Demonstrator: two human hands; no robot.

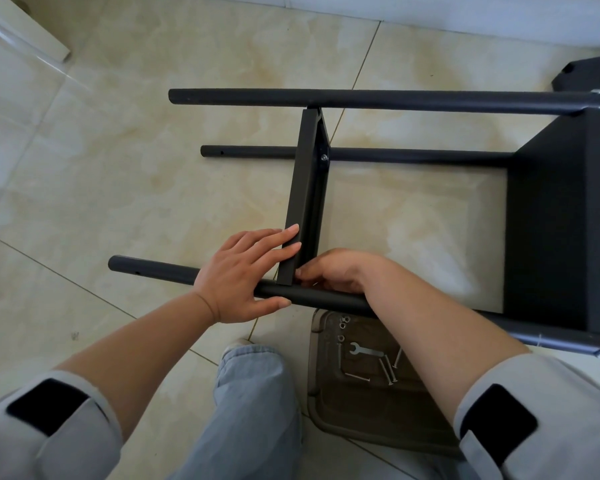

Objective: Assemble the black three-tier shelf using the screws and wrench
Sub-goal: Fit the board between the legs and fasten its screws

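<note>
My grey sleeves (39, 427) sit nearest. My left hand (243, 275) lies nearly flat, fingers straight against the middle shelf panel (303, 188), thumb under the near pole (160, 273). My right hand (336, 271) curls at their joint; I cannot tell what it pinches. The wrench (362, 350) and screws (388, 372) lie in the brown tray (354, 420). No writing shows.

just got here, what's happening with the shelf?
A person is partway through building the black shelf, which lies on its side on the tiled floor. The left hand presses flat against the middle shelf panel and the near pole, steadying the joint. The right hand has its fingers curled in at that same corner; whether it holds a screw is hidden. The wrench and spare screws lie untouched in the brown tray by the person's knee.
</note>
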